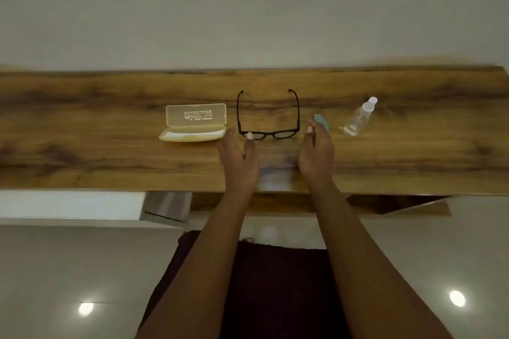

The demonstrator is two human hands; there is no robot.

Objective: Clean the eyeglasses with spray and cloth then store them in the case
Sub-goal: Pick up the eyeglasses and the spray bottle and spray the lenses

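Observation:
Black-framed eyeglasses (268, 115) lie on the wooden shelf (110, 162) with their arms unfolded and pointing toward the wall. My left hand (239, 158) rests just in front of the left lens, its thumb tip touching the frame and its fingers apart. My right hand (316, 154) is to the right of the glasses. A small blue-grey cloth (321, 120) sticks out past its fingers, and whether they grip it I cannot tell. A yellow translucent case (194, 125) lies open at the left. A clear spray bottle (359, 117) lies on its side at the right.
The shelf runs along a pale wall (248, 8). Below its front edge are a white panel (68, 208) at the left and a glossy tiled floor (55, 283). A dark garment (275, 283) shows between my forearms.

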